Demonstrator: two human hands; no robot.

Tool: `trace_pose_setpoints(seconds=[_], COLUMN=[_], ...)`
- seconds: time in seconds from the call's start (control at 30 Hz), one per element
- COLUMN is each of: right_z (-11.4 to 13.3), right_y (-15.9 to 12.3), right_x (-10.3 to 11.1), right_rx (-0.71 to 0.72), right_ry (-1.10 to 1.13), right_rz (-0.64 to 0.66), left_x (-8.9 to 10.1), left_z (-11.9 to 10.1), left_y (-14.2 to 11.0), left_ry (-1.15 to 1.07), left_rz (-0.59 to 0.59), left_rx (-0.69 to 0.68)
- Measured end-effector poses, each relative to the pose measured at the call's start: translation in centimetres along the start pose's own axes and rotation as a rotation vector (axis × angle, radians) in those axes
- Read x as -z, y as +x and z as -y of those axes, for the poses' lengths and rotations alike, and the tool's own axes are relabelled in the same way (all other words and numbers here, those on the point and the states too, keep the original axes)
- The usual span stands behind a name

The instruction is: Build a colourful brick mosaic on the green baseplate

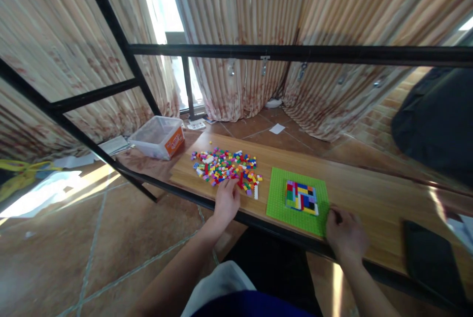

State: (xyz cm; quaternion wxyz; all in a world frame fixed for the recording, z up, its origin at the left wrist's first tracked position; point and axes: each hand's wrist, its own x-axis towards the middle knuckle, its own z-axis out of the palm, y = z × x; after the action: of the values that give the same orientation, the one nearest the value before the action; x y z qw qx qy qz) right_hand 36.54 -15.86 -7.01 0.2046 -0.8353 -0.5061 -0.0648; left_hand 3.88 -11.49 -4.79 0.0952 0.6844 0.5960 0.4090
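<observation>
My left hand (227, 200) is at the near edge of a loose pile of small coloured toy bricks (221, 164). Its fingers are bent together among the bricks, and whatever is between the fingertips is too small to make out. A white long brick (256, 192) lies just right of that hand. On the green studded baseplate (275, 204) sits a flat rectangular build of multicoloured bricks (302, 198). My right hand (346, 233) rests at the baseplate's right edge, fingers curled in; its fingertips are partly hidden, and I cannot tell what they hold.
The narrow wooden table (373, 199) has a black metal frame bar (258, 51) beyond it. A clear plastic box (157, 137) with an orange label stands on the floor to the left. A dark flat object (430, 258) lies at the table's right end.
</observation>
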Motion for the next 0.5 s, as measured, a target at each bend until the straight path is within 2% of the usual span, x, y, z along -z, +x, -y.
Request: trace_pose_setpoints(seconds=[0.2, 0.33, 0.5], right_z=[-0.1, -0.1, -0.1], right_y=[0.0, 0.0, -0.1], right_x=[0.0, 0.0, 0.0], right_rx=[0.004, 0.0, 0.015], right_ry=[0.009, 0.005, -0.015], right_rz=[0.006, 0.01, -0.004], left_x=[0.1, 1.0, 2.4], left_z=[1.0, 2.3, 3.8], left_y=[3.5, 5.5, 8.7], left_ry=[0.09, 0.179, 0.351], left_rz=[-0.039, -0.07, 0.03], left_rx=[0.004, 0.029, 0.049])
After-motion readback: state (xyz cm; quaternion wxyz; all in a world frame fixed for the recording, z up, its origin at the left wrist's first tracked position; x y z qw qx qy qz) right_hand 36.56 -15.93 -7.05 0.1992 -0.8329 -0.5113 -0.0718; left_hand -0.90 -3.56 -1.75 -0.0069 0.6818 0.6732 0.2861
